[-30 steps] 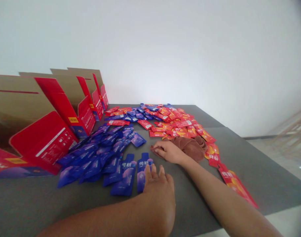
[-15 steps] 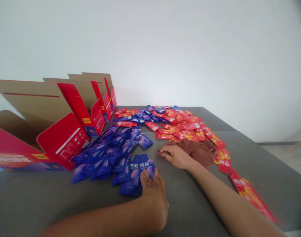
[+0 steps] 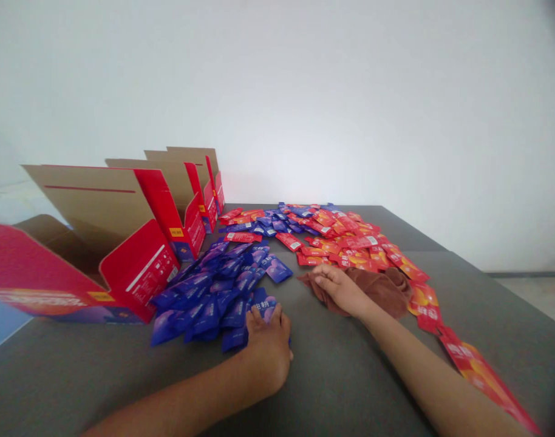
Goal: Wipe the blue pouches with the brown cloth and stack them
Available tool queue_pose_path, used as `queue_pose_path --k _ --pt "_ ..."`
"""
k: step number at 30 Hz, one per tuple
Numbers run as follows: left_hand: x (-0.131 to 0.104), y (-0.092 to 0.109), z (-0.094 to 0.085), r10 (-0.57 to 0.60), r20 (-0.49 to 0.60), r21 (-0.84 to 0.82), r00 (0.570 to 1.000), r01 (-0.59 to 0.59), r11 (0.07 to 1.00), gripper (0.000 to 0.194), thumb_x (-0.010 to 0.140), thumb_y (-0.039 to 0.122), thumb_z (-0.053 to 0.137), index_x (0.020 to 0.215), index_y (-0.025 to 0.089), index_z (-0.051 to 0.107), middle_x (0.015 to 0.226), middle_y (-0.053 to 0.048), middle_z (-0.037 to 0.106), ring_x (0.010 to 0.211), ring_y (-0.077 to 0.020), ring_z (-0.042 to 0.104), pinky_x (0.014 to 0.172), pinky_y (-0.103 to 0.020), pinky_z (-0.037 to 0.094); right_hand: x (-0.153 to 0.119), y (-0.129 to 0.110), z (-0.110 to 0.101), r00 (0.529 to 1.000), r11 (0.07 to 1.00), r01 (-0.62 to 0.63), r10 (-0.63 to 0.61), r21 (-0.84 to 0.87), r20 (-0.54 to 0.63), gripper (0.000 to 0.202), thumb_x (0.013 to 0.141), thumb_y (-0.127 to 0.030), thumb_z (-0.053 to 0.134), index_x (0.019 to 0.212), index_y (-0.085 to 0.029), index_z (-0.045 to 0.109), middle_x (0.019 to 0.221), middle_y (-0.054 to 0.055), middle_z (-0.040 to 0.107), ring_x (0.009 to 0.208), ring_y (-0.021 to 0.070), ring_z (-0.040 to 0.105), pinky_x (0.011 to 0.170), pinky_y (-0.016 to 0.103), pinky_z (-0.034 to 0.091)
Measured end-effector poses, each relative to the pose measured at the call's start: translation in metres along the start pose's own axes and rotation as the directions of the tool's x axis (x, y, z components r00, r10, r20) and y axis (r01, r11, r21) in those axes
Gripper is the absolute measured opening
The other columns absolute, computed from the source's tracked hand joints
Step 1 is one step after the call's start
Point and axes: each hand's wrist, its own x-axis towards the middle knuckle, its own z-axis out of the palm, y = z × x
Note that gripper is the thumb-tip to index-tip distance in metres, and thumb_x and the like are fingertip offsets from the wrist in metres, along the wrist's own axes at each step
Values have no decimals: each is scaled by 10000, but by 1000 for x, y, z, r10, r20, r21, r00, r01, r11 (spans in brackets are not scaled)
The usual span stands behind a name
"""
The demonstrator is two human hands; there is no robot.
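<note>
A crumpled, soft brown cloth (image 3: 387,291) lies on the dark grey tabletop (image 3: 341,376), its left end pinched between the thumb and bent fingers of the right hand (image 3: 339,290). Left of the cloth and nearer the wearer, the left hand (image 3: 268,346) has its fingers bent and slightly parted over a flat blue pouch (image 3: 263,301) with white lettering — the pouch lies under the fingertips, its top end showing beyond them; whether they grip it, I cannot tell. A heap of overlapping blue pouches (image 3: 214,291) sits farther left of the cloth — just beside that hand. Flat red-and-orange pouches (image 3: 357,241) spread behind the cloth and along its right side.
</note>
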Motion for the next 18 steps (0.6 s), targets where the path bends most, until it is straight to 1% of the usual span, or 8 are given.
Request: queue_pose_path --k 3,5,6,8,11,13,15,18 --pt "-5 4 -4 8 11 -2 1000 -8 1000 726 680 357 628 1338 226 352 1456 -117 271 1273 -420 283 1014 -601 256 16 3 -7 988 988 -131 124 -84 -88 250 886 -203 259 943 -166 500 715 9 589 574 126 545 547 237 424" --pt "-8 8 -5 11 12 13 1000 -12 1000 640 735 262 558 1338 215 348 1454 -112 277 1281 -392 287 1019 -585 266 34 6 -15 976 966 -196 175 -166 -131 234 845 -170 294 872 -168 526 696 14 591 600 139 554 587 252 430" --pt "-9 11 -4 10 6 24 1000 -10 1000 605 758 215 513 1338 208 344 1455 -111 275 1288 -380 280 1020 -584 267 45 8 -18 971 954 -217 189 -206 -147 209 827 -169 327 835 -168 535 720 27 602 651 151 567 625 263 432" --pt "-9 15 1 0 -15 46 1000 0 999 570 780 159 443 1339 202 339 1452 -117 274 1300 -372 259 1013 -611 264 70 10 -25 955 915 -276 226 -294 -193 173 826 -213 382 839 -166 548 776 63 620 748 194 578 687 301 425" --pt "-4 20 13 -23 -56 71 998 27 997 579 772 129 417 1341 194 328 1451 -133 260 1300 -389 247 998 -660 255 112 10 -28 934 845 -346 270 -409 -233 237 866 -297 402 966 -140 548 901 134 626 869 249 576 747 347 417" --pt "0 23 22 -33 -78 79 996 39 996 587 759 124 432 1336 185 336 1451 -135 262 1295 -401 244 998 -672 248 140 9 -24 935 807 -352 283 -473 -214 281 882 -328 424 1046 -126 530 997 161 610 939 260 565 781 356 418" --pt "5 24 30 -38 -95 75 995 46 996 587 747 121 450 1323 193 361 1441 -130 292 1295 -403 238 1004 -674 240 166 7 -17 941 777 -337 291 -532 -171 322 879 -347 472 1104 -120 514 1061 167 591 990 257 552 817 358 420" --pt "11 27 39 -59 -121 57 991 66 996 581 748 92 422 1310 233 379 1426 -112 336 1297 -393 237 999 -689 236 194 7 -5 949 738 -291 303 -608 -86 347 879 -348 512 1149 -130 512 1121 124 560 998 227 550 838 392 447"
